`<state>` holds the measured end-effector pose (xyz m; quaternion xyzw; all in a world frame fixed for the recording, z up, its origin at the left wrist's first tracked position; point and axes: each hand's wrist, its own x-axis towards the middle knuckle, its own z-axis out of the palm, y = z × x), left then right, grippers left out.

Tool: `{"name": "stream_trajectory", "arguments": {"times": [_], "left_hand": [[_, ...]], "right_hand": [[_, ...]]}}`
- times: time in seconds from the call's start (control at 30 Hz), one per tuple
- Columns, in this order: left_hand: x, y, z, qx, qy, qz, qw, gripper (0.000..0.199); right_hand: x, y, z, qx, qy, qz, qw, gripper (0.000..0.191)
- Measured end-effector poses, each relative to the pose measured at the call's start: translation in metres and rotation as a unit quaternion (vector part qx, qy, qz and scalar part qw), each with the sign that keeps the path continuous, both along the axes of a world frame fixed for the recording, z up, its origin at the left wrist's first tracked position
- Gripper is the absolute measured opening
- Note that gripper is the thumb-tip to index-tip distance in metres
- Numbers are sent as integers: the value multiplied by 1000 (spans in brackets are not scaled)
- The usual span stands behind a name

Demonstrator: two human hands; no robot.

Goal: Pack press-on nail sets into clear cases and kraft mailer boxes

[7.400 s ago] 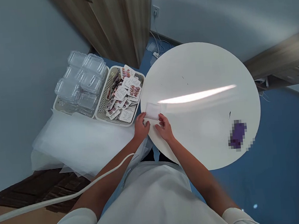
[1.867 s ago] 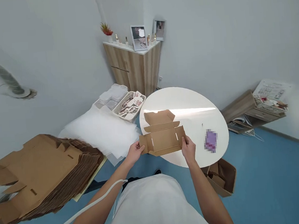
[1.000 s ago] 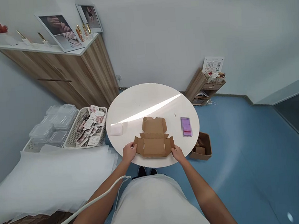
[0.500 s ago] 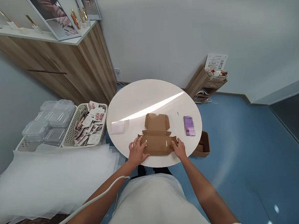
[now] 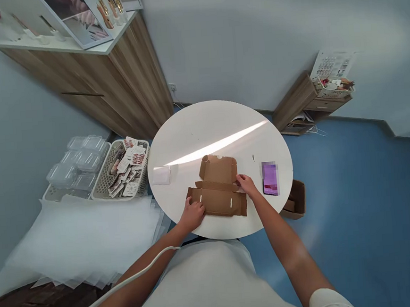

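An unfolded brown cardboard box point(image 5: 216, 203) lies flat on the white round table point(image 5: 175, 132), its lid panel pointing away from me and two small white strips on the near panel. My left hand point(image 5: 193, 214) grips the near panel's left end, fingers curled at its edge. At the right side, my right hand point(image 5: 246, 185) pinches a small flap by the fold between the two panels. Its fingertips partly cover that flap. A phone point(image 5: 270, 178) with a purple, pixelated screen rests right of the box. Toward the table's left edge lies a thin whitish packet point(image 5: 161, 175).
Left of the table, a white basket point(image 5: 101, 186) holds printed cards beside stacked clear plastic containers point(image 5: 81, 158). White sheets point(image 5: 87, 238) lie nearer me. An open carton point(image 5: 298, 200) stands on the floor at right. A white cable point(image 5: 129, 275) crosses over my left arm.
My right hand has moved from the near panel's right end up to the flap by the fold. My left hand has shifted lower, its fingers now more curled. The box has turned slightly.
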<state>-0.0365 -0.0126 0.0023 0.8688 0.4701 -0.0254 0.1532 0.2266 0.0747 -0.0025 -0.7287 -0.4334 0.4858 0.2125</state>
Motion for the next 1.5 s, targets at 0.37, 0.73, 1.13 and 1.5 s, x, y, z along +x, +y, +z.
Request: {"name": "stream_trajectory", "arguments": {"times": [0.37,0.73,1.13,1.5], "left_hand": [[16,16,9,31,22,111,993,82],[25,35,18,-5,50,74,996,114],[22,25,15,15,84,42,995,105],[-11,-5,14,22,36,25,999,108]], "right_hand": [[2,27,-13,-10,-60,84,995,25],[10,7,3,-27,-110,166,980,25],[-19,-49,36,40,-236,172,955,68],[-66,-113,14,100,-325,367,866,120]]}}
